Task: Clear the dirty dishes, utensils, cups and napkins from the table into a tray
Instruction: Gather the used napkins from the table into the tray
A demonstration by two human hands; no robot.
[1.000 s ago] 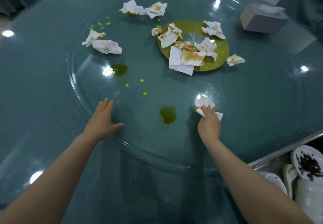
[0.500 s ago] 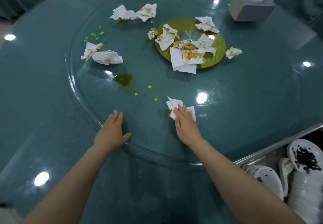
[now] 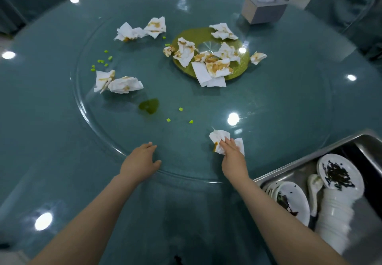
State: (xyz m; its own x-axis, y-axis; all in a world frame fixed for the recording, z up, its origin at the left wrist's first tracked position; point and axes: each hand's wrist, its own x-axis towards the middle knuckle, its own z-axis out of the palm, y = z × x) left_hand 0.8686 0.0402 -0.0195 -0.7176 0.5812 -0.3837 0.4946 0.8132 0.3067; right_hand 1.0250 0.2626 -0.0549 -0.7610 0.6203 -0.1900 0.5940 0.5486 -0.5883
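My right hand (image 3: 233, 159) presses a crumpled white napkin (image 3: 219, 139) with a yellow-brown stain flat against the glass turntable (image 3: 268, 107). My left hand (image 3: 140, 161) rests open on the turntable's near rim, holding nothing. Soiled napkins lie in heaps: several on the gold centre disc (image 3: 192, 35), two at the left (image 3: 118, 82), two at the back (image 3: 142, 30), and one to the right of the disc (image 3: 258, 57). A steel tray (image 3: 310, 157) at the lower right holds dirty white plates (image 3: 339, 173), a spoon (image 3: 314, 186) and stacked cups (image 3: 334, 217).
A green sauce spill (image 3: 148, 105) and scattered green bits (image 3: 103, 60) lie on the glass. A grey tissue box (image 3: 262, 10) stands at the back right. Covered chairs ring the far side of the round table.
My right hand dragged the napkin left across a green spill near the front, then back to the right; that spill is gone. My left hand stayed on the rim.
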